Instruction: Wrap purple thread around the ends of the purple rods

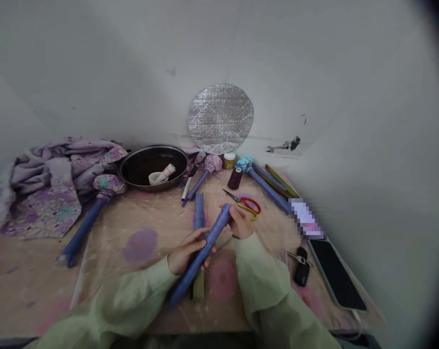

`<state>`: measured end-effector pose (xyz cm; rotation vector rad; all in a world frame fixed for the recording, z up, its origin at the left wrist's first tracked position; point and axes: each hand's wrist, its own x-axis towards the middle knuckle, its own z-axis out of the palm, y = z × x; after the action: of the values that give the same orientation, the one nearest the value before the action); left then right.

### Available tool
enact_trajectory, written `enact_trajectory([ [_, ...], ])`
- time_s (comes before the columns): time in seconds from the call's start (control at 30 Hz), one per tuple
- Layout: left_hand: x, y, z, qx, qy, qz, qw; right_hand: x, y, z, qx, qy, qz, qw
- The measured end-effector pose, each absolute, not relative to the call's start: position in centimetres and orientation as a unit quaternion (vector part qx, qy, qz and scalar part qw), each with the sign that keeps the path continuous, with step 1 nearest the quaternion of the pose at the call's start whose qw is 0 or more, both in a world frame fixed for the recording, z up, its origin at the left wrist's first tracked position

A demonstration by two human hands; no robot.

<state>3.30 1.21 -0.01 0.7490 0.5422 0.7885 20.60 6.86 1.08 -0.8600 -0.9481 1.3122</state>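
A long stick wrapped in blue-purple material (201,257) is held at a slant above the table. My left hand (185,252) is closed around its middle. At the upper end, the fingers of my right hand (240,222) pinch the wrapping. Beneath it on the table lies a second stick (198,213), partly wrapped in the same blue, with a bare greenish lower end. Scissors (246,202) with red and yellow handles rest just beyond my right hand. A spool of dark purple thread (235,178) stands behind them.
At the back left are a black pan (132,180) holding a small cup (157,180), and floral cloth (45,194). Sticks with fabric-covered heads (110,186) lie around. A silver disc (221,118) leans on the wall. A phone (336,274) and keys (301,266) lie right.
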Motion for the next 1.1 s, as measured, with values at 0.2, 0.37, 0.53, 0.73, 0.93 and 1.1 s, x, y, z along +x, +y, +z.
enact_trajectory([
  [0.2, 3.5, 1.2, -1.3, 0.326, 0.230, 0.370, 0.839, 20.9, 6.7, -0.3, -0.410, -0.407, 0.554, 0.599],
  [0.37, 3.0, 1.2, -2.0, 0.294, 0.176, 0.351, 0.871, 20.6, 6.3, -0.5, -0.413, -0.398, 0.563, 0.595],
  [0.53, 2.7, 0.9, -2.2, 0.291, 0.160, 0.346, 0.877, 20.5, 5.7, -0.3, -0.411, -0.391, 0.571, 0.593],
  [0.73, 2.7, 0.6, -2.3, 0.309, 0.182, 0.353, 0.864, 20.5, 5.5, -0.4, -0.426, -0.376, 0.563, 0.600],
  [0.93, 2.6, 0.4, -2.1, 0.301, 0.184, 0.348, 0.869, 20.5, 5.6, -0.4, -0.421, -0.368, 0.581, 0.592],
  [1.1, 2.7, 0.4, -2.2, 0.300, 0.180, 0.350, 0.869, 20.6, 5.6, -0.5, -0.401, -0.382, 0.596, 0.582],
])
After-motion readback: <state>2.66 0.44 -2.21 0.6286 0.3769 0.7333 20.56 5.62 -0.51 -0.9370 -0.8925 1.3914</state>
